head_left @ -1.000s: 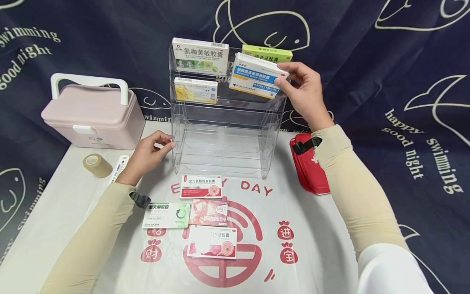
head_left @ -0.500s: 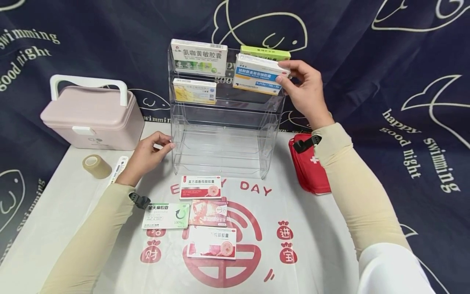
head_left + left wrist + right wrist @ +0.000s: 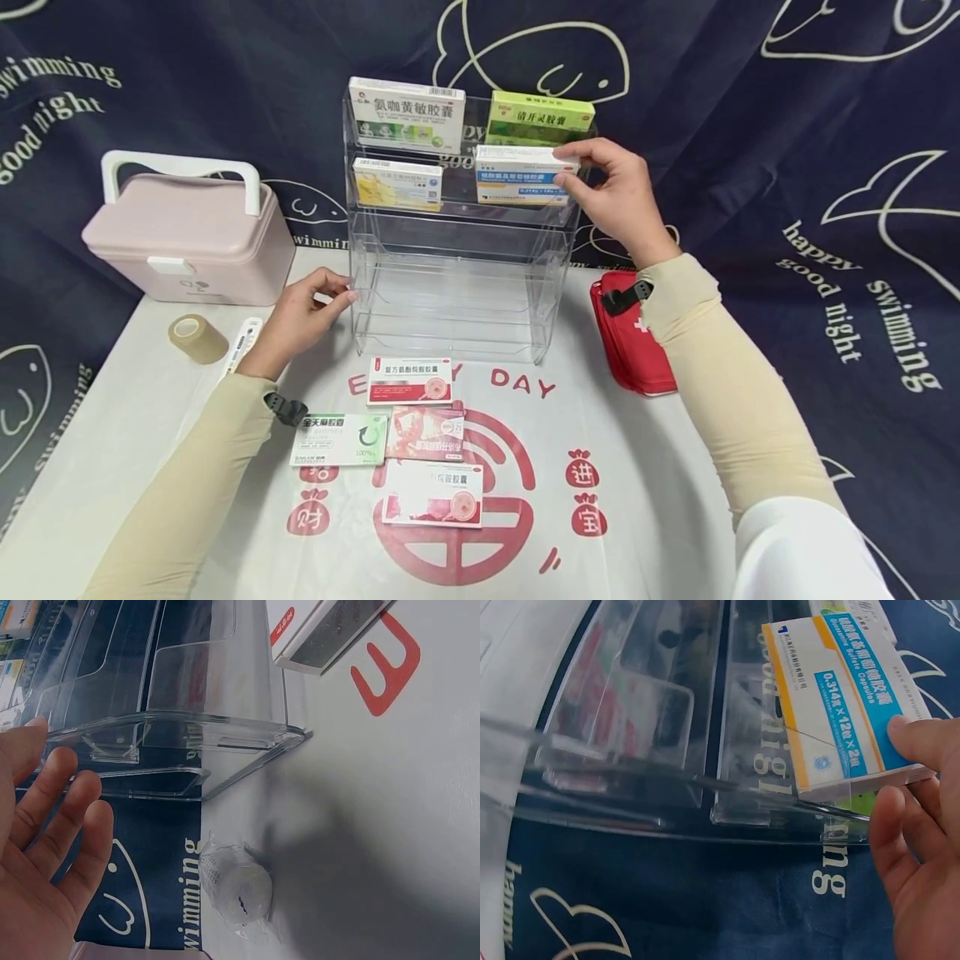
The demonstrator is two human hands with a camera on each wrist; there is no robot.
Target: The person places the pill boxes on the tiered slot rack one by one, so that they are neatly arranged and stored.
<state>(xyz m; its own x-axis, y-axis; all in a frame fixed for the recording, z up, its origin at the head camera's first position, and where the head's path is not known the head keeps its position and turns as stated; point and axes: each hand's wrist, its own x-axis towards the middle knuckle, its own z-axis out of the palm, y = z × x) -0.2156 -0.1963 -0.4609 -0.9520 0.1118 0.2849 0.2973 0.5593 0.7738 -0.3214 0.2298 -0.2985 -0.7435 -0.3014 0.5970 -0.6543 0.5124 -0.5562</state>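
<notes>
Head cam: my right hand (image 3: pixel 615 196) pinches the blue box (image 3: pixel 522 175) in the rack's (image 3: pixel 457 250) 2nd tier; 3 boxes shelved, 4 left on the table.
L wrist: left hand (image 3: pixel 45 847) spread against rack.
R wrist: box nearly seated, I'd say.

A dark navy cloth (image 3: pixel 750 100) hangs as the backdrop, printed with white fish outlines and lettering ("happy good night swimming"). A white table covering (image 3: pixel 637 467) with red printed emblems lies in front. Lighting appears even, probably from overhead.
</notes>
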